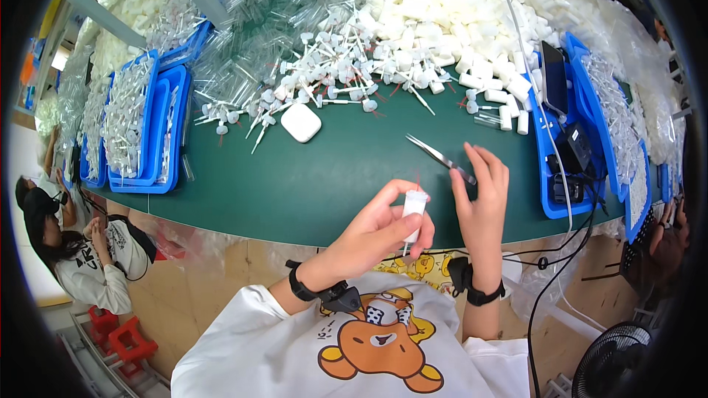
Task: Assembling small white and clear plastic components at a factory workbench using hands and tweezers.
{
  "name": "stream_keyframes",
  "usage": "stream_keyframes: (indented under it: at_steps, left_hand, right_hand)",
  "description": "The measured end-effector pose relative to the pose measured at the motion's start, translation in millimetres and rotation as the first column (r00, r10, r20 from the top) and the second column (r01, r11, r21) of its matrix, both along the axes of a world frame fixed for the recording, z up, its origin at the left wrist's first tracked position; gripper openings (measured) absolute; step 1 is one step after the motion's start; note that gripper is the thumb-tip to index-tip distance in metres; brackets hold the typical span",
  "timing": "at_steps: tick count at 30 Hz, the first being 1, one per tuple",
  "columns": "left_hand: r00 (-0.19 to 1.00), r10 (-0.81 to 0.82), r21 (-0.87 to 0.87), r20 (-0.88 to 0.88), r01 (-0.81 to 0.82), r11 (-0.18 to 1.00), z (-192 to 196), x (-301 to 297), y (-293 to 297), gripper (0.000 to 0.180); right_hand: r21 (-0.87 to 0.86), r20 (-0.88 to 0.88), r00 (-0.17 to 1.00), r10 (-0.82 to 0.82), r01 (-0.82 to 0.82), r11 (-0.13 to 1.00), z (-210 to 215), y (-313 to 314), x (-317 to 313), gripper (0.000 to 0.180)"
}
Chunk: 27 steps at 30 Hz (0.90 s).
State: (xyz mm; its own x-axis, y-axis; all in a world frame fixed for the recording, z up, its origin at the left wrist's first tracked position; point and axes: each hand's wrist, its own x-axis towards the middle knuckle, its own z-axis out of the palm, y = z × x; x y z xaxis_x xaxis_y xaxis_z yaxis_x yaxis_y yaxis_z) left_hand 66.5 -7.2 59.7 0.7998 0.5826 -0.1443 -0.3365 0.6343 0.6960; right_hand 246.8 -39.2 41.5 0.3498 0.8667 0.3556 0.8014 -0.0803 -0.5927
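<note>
My left hand [387, 222] is closed around a small white plastic cap [414, 208], held upright. A thin red strand sticks up at its top, and a slim white stem shows below the fingers. Just to the right, my right hand [485, 188] grips metal tweezers [435, 152] between thumb and fingers, their tips pointing to the far left over the table. The tweezers are apart from the cap. Beyond the hands lies a loose pile of nozzle pieces [332, 66] with white stems, pale grey heads and some red strands.
A white rounded-square case [301, 123] lies on the green table [295, 191]. White cylindrical caps [442, 15] and clear tubes [258, 22] are heaped behind. Blue trays [173, 169] stand left; another blue tray [553, 203] at right holds a phone [553, 77], black adapters and cables.
</note>
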Motion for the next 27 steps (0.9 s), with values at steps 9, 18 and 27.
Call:
stream_keyframes:
  at_steps: [9,18,27]
  left_hand:
    - [0.971,-0.001,-0.304,0.239,0.076,0.95,3,7,8,0.039]
    - [0.989,0.042,-0.241,0.142,-0.007,0.97,-1,11,17,0.033]
    - [0.958,0.202,-0.325,0.202,-0.129,0.937,9,11,16,0.033]
  right_hand:
    - [0.098,-0.142,0.99,0.02,-0.006,0.995,-27,0,-4,0.012]
    - [0.081,-0.874,0.485,0.039,0.065,0.995,-1,-50,-12,0.012]
    - [0.092,-0.348,0.922,0.168,-0.145,0.985,21,-71,-26,0.027]
